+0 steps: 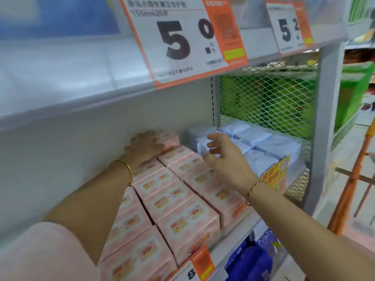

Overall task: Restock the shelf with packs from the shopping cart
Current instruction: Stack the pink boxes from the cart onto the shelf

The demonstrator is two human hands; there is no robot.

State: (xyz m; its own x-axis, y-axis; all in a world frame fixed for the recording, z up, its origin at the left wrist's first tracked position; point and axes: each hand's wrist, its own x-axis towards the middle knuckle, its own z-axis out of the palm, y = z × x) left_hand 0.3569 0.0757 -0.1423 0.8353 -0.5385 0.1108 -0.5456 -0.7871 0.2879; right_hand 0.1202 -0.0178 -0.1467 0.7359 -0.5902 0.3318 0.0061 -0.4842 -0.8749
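Rows of pink packs [172,195] fill the left and middle of the shelf [239,236]. One more pink pack [169,138] lies on top of the rows at the back, and my left hand [145,146] rests flat on it with straight fingers. My right hand [223,155] hovers just above the pink rows, fingers loosely spread and holding nothing, in front of the pale blue packs [261,142] stacked at the right of the shelf. The shopping cart is out of view.
The upper shelf edge carries a large price tag [182,39] and a smaller one [288,25]. A green mesh divider [267,100] and a grey upright [326,118] close the shelf's right end. Blue bags [251,260] sit on the shelf below. An orange frame [351,179] stands at right.
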